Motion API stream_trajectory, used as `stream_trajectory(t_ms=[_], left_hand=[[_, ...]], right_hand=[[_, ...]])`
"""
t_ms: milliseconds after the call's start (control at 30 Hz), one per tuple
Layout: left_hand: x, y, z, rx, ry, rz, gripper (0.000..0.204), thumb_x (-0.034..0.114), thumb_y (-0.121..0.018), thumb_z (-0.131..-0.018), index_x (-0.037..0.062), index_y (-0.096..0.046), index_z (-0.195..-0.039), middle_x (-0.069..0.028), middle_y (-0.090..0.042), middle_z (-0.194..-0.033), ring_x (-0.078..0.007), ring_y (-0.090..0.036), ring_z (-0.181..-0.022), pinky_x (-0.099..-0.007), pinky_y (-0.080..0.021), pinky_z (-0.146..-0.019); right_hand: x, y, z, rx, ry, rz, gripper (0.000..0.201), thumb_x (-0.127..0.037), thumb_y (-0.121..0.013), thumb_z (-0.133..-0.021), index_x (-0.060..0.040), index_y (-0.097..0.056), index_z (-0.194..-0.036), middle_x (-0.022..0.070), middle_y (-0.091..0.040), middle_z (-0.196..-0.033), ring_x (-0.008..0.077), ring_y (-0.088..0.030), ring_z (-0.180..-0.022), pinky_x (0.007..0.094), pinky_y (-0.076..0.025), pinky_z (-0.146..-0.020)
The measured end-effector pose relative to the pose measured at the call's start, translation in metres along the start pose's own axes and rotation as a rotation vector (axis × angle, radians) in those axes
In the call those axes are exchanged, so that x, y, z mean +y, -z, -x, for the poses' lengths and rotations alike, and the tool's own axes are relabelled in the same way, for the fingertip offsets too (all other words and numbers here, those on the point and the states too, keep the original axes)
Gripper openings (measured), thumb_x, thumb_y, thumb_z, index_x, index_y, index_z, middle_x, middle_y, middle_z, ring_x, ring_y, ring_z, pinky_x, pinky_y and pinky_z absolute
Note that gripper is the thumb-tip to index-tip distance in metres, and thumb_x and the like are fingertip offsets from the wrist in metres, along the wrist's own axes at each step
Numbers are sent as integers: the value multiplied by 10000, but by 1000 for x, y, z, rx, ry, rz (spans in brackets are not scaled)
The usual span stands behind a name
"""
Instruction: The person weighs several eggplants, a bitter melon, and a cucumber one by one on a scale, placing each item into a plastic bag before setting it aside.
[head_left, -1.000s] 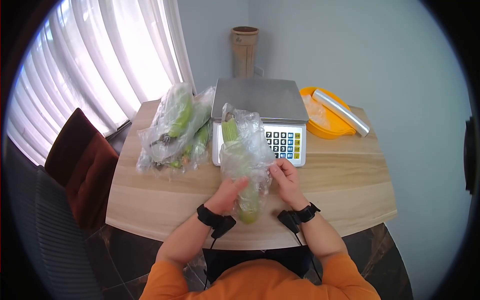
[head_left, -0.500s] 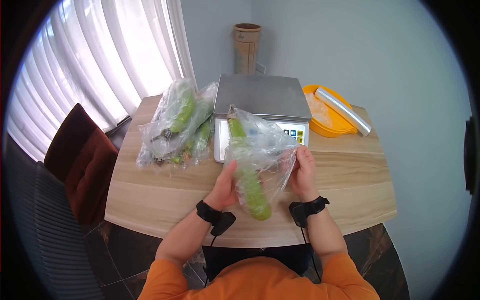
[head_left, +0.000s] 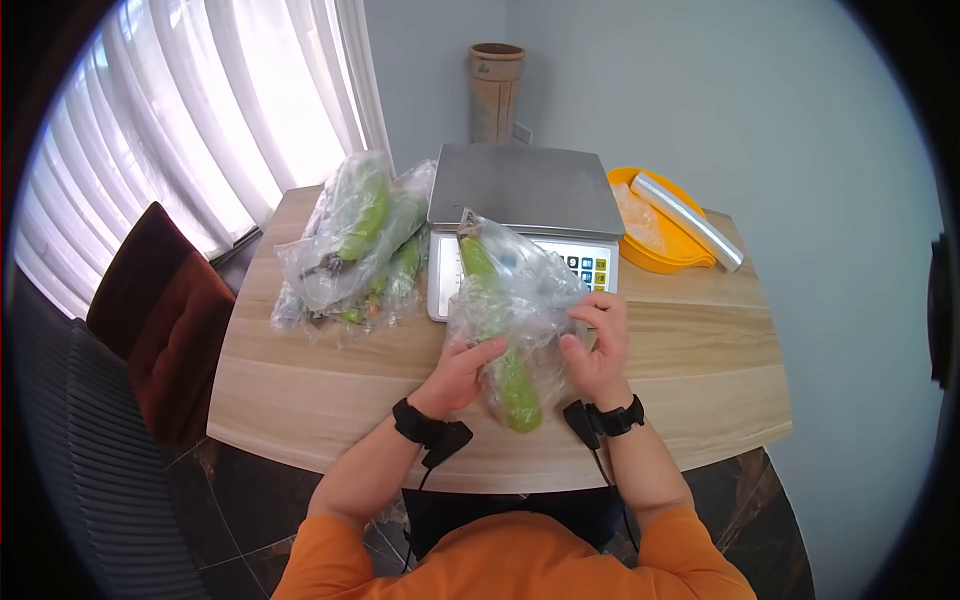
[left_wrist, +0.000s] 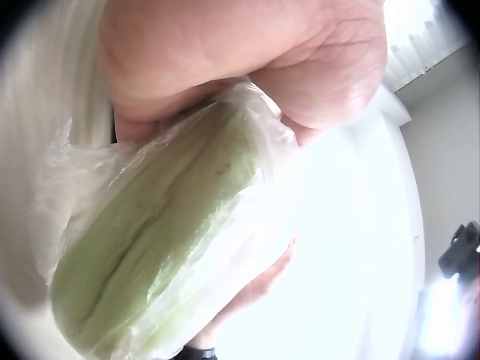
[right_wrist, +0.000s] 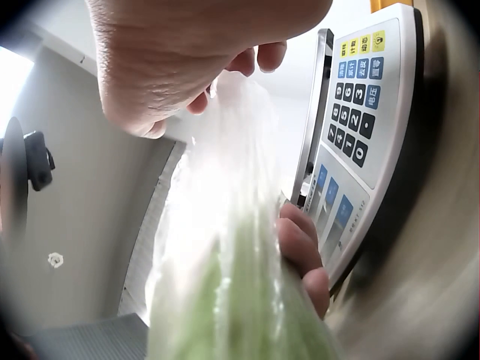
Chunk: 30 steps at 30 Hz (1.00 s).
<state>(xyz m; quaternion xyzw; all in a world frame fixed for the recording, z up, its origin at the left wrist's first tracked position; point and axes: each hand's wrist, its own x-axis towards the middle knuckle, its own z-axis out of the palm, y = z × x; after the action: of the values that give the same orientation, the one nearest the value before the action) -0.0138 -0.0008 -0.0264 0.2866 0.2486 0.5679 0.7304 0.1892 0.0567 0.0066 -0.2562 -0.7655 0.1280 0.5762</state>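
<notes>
A long green gourd (head_left: 518, 395) lies slantwise inside a clear plastic bag (head_left: 535, 270), in front of the scale (head_left: 530, 190) and overlapping its keypad in the head view. My left hand (head_left: 462, 372) grips the bagged gourd from the left, thumb across the top; the left wrist view has the gourd's rounded end (left_wrist: 112, 277) under film. On the other side, my right hand (head_left: 602, 350) has curled fingers at the loose side of the bag. The film tapers up to those fingers in the right wrist view, where left fingertips (right_wrist: 300, 240) show behind the gourd.
More green vegetables in clear bags (head_left: 350, 240) are piled left of the scale. A yellow basin (head_left: 665, 255) at the right holds crumpled film, with a roll of clear plastic (head_left: 690, 222) across it. A reddish-brown chair (head_left: 165, 320) stands by the table's left side.
The right hand pulled the bag's side out to the right, then came back in toward the gourd. The gourd's lower end has swung right, and the left thumb now lies over it.
</notes>
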Motion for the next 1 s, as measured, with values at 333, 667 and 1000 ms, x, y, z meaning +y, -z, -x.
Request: stream_trajectory(t_ms=[333,667,1000], left_hand=[[1,2,-1,-16,-12,-11,489,137,-533,-935,55,-369,-1389,-86,-524,-1304,-204,-512,-1195,-359,-425,-999],[4,3,-3,-92,-36,126,554,295,-418,-968,31,-274,-1433,-129,-461,-1372,-268,-481,-1231,-427,-389,-1036],[11,-4,-2,-19,-222,7,535,211,-484,-936,55,-301,-1414,-103,-495,-1300,-252,-508,-1172,-405,-425,-992]], right_hand=[[6,-10,3,-86,-40,-65,151,-15,-636,-806,-42,-618,-954,48,-610,-932,233,-561,-849,331,-441,-784],[23,-9,12,197,-424,-634,128,-83,-523,-958,-26,-517,-1073,49,-622,-969,91,-563,-881,237,-449,-818],[31,7,-2,406,-539,-918,135,-120,-517,-958,-48,-511,-1071,60,-614,-991,134,-587,-901,288,-481,-837]])
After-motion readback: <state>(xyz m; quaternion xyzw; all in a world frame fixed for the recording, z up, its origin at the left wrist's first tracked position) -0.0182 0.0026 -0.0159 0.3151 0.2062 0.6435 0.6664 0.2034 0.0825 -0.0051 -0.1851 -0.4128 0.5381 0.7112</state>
